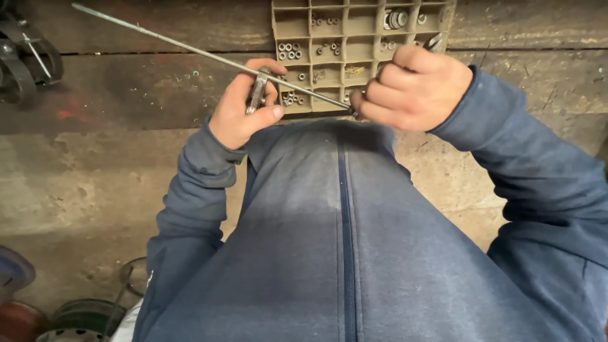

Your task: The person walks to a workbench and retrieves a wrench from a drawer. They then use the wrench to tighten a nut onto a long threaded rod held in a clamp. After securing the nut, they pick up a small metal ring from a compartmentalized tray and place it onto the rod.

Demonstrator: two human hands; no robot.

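A long thin metal rod [190,48] slants from the upper left down to the middle. My left hand [244,107] grips a small metal wrench [257,92] set against the rod near its middle. My right hand [411,85] is closed around the rod's near end, fingers curled tight, with a small metal part poking out above the knuckles. Both hands hover over a beige plastic compartment tray [361,50] with several nuts and washers [396,19] in its cells. Blue sweatshirt sleeves and my chest fill the lower frame.
The tray lies on a worn wooden bench [145,95] with a concrete ledge below. Dark metal clamps or tools [22,57] sit at the far left. Round tins and a glass jar [82,313] stand at the bottom left on the floor.
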